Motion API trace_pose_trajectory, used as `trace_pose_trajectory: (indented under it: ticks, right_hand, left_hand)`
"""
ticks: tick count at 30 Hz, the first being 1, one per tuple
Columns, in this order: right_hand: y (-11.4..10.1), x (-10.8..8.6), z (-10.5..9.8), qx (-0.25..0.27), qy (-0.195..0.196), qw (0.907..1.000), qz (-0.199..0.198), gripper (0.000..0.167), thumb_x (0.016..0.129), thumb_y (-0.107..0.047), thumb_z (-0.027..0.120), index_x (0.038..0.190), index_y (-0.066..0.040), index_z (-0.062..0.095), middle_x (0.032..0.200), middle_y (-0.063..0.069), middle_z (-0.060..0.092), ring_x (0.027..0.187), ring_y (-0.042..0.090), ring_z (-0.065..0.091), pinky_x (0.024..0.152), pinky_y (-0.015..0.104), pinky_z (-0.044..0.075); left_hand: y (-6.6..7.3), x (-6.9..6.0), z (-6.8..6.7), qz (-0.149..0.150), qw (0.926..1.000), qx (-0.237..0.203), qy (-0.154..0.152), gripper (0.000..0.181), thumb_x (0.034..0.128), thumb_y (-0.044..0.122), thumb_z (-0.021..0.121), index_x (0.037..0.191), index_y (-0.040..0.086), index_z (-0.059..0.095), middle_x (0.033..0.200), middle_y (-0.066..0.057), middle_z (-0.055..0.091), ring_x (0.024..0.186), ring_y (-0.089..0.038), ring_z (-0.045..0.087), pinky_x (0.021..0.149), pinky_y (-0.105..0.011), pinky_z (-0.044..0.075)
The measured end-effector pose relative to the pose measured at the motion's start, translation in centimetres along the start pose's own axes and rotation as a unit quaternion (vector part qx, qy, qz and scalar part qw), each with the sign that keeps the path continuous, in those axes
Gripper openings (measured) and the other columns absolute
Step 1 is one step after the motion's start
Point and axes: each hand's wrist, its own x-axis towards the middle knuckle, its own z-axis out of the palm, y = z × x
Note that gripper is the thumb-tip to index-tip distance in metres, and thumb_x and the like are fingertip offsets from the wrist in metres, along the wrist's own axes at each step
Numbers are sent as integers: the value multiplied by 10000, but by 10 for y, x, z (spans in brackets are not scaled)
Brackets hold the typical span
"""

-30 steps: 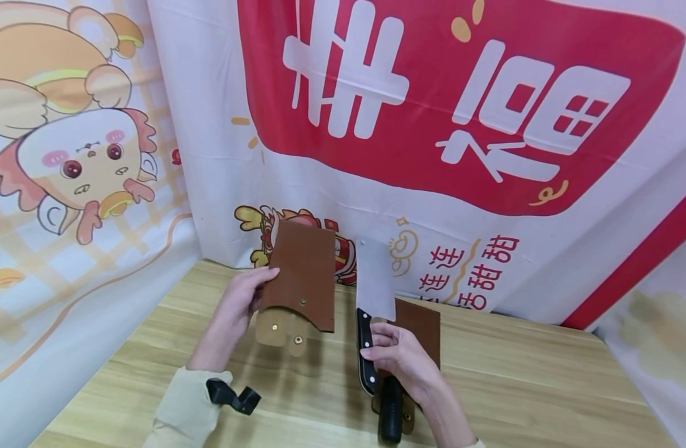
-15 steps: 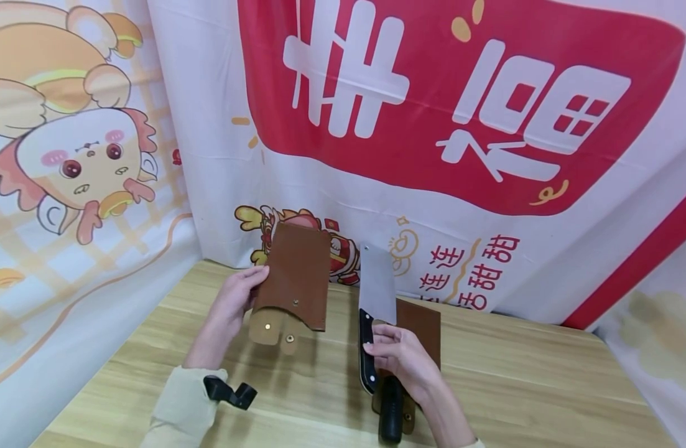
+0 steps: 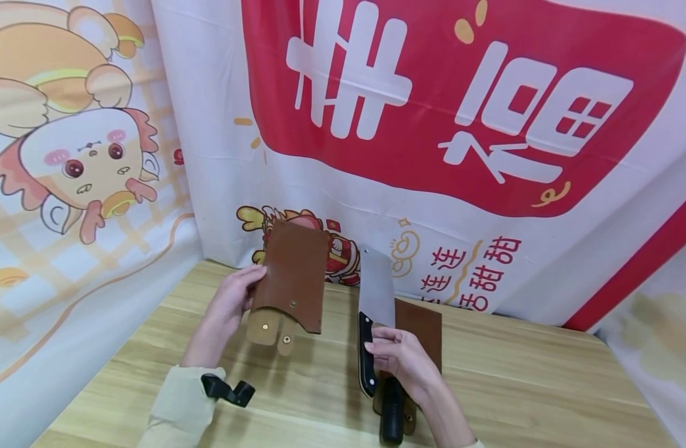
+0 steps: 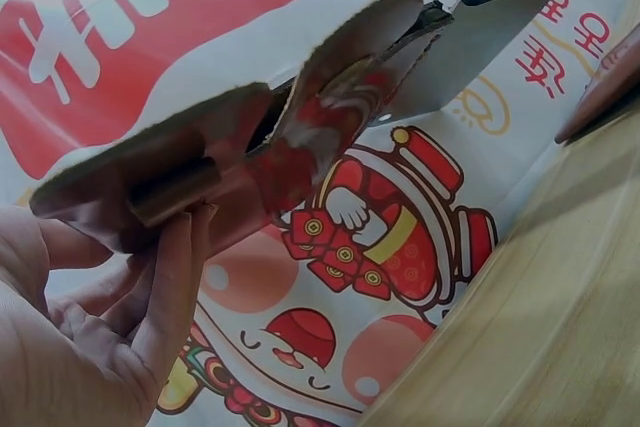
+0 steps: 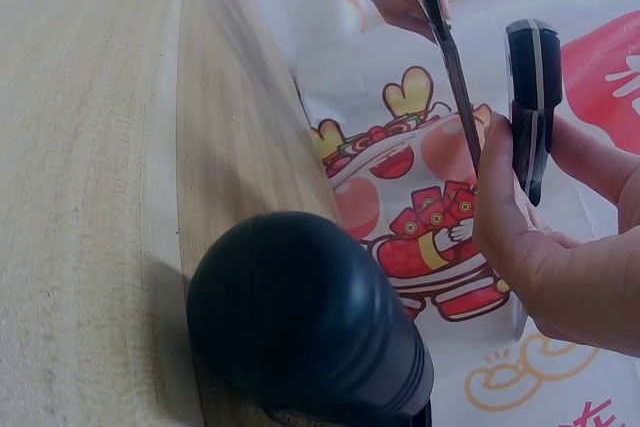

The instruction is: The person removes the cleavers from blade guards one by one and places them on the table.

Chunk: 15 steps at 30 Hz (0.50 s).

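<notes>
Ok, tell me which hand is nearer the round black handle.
Right. The right hand is close by the round black handle; the left hand is farther off to its left, holding a brown sheath.

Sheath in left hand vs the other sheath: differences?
The held sheath is up in the left hand; the other sheath lies on the table, partly behind the right hand. The held sheath shows no handle at its mouth; the other sheath has a round black handle there. Both are brown with snap tabs.

The head view looks forward and down; both wrist views, much nearer, share the cleaver (image 4: 470,59) and printed cloth (image 4: 405,242).
</notes>
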Motion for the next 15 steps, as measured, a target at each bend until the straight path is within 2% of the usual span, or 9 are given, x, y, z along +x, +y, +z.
trace_pose_trajectory:
  ticks: [4, 10, 15]
  right_hand:
    - [1, 1, 0, 10, 0, 10000, 1, 548, 952, -25, 664, 1406, 155, 415, 883, -8, 673, 783, 75, 637, 761, 272, 566]
    - [4, 2, 0, 87, 8, 9999, -53, 275, 938, -4, 677, 1179, 35, 551, 783, -42, 623, 741, 77, 621, 735, 277, 569]
    - [5, 3, 0, 128, 119, 9998, 22, 183, 927, 6, 695, 1060, -20, 572, 838, -13, 580, 734, 86, 614, 732, 289, 567]
  left_hand:
    - [-1, 0, 0, 20, 10000, -5, -50, 151, 1066, 175, 585, 1012, 210, 721, 847, 94, 704, 706, -28, 611, 581, -160, 467]
    - [-4, 2, -2, 43, 9999, 118, -108, 141, 1063, 180, 590, 1014, 183, 722, 843, 79, 709, 701, -38, 608, 570, -162, 459]
    - [-7, 6, -3, -36, 9998, 141, -160, 163, 1049, 148, 611, 946, 180, 732, 833, 62, 729, 726, -64, 651, 639, -188, 534]
